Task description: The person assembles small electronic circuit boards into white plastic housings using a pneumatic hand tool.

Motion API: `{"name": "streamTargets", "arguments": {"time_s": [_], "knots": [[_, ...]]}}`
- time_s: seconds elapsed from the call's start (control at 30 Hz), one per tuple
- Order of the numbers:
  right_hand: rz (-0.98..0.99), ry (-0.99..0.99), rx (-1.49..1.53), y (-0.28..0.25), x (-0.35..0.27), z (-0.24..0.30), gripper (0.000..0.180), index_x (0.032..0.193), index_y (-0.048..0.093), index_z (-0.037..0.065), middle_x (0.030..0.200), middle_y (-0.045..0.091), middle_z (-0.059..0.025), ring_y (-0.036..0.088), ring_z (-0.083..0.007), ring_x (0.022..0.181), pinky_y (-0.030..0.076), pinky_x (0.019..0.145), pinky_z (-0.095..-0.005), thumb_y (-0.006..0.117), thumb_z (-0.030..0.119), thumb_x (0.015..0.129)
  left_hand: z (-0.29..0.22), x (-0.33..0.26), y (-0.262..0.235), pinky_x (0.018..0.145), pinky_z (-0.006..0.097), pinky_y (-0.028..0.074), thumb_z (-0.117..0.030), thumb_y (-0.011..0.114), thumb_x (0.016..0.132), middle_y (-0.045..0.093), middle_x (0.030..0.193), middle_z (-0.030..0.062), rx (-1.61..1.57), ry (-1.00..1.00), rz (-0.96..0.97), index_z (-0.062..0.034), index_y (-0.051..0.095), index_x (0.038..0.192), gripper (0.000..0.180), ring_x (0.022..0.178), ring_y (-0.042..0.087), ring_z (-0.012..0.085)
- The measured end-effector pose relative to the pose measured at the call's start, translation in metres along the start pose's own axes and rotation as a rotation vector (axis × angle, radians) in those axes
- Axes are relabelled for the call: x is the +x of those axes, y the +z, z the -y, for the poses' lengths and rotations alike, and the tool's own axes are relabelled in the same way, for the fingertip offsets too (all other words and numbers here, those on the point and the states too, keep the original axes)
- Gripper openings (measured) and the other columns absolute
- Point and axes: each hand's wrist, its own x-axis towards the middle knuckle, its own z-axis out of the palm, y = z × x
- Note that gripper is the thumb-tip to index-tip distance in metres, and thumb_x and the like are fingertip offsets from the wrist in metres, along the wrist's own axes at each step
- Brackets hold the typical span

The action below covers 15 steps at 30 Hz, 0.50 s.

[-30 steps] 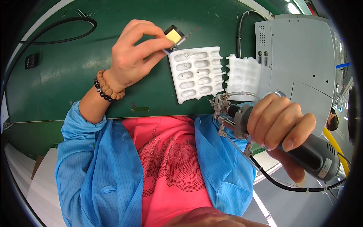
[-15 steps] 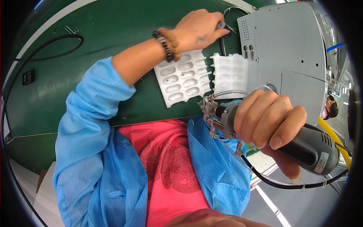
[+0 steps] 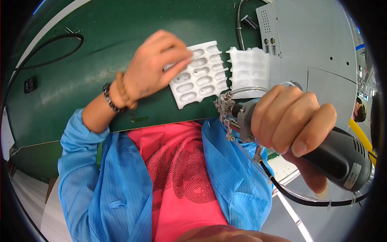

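While my left hand (image 3: 157, 62) hangs blurred across the upper-left edge of the slotted white tray (image 3: 193, 81), my right hand (image 3: 294, 121) is clamped round the dark handheld tool (image 3: 340, 161). Left grip: fingers curled, thumb forward; cannot tell whether they meet or pinch anything, nor whether they touch the tray. Tray lies on the green bench (image 3: 109, 80), set back from the front edge, its ragged right side just beside a second white tray (image 3: 250, 66); only a narrow gap between. Second tray sits close against the grey machine case (image 3: 300, 40), so little room that way. Tool's metal head (image 3: 224, 105) points left, near the first tray's lower-right corner. Small dark piece (image 3: 250, 22) by the case's far corner. Widest room: leftward, out to the looped black cable (image 3: 83, 39) and small black block (image 3: 30, 84).
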Motion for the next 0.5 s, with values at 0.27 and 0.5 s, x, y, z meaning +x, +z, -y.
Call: {"name": "streamTargets", "arguments": {"time_s": [0.27,0.5], "knots": [[-0.019,0.0,-0.023,-0.003,-0.003,-0.004,0.055,0.1,0.051,0.008,0.064,0.058,-0.0051,0.057,-0.0128,0.042,0.047,0.039,-0.0228,0.075,0.054,0.08,-0.005,-0.025,0.004,0.09,0.042,0.044,-0.009,0.075,0.075,0.064,0.112,0.0068,0.004,-0.013,0.181,-0.0063,0.065,0.098,0.025,0.109,0.056,0.0293],[0.024,-0.041,-0.053,-0.023,-0.024,-0.006,0.057,0.1,0.051,0.008,0.065,0.058,-0.0042,0.057,-0.0124,0.043,0.047,0.039,-0.0223,0.075,0.056,0.08,0.005,-0.021,0.021,0.091,0.042,0.043,-0.003,0.071,0.075,0.065,0.114,0.006,-0.052,-0.018,0.187,-0.0055,0.06,0.088,0.017,0.111,0.056,0.0286]]}}
